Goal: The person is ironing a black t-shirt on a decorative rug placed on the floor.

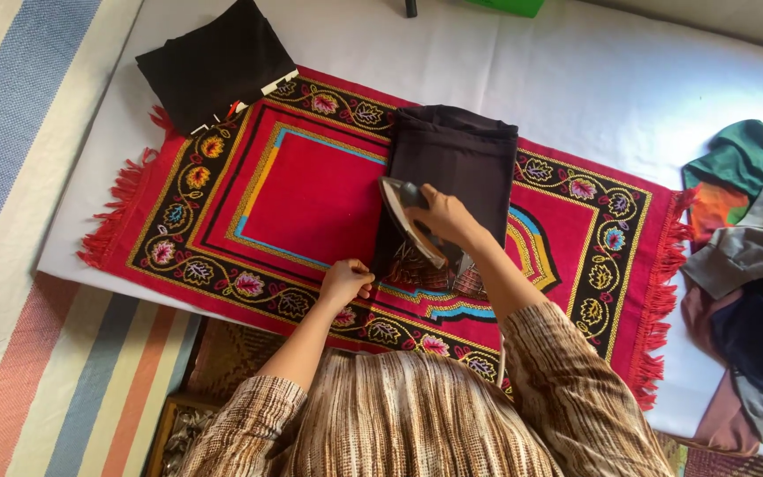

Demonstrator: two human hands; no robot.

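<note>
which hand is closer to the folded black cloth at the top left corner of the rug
Left. The left hand pinches the dark garment's near edge, below the folded black cloth. The right hand grips the iron, farther right.

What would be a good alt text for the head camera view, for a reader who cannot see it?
A person's right hand presses an iron on a folded dark garment lying on a red patterned mat, while the left hand holds the garment's near edge. A folded black cloth lies upper left; a clothes pile lies right.
</note>
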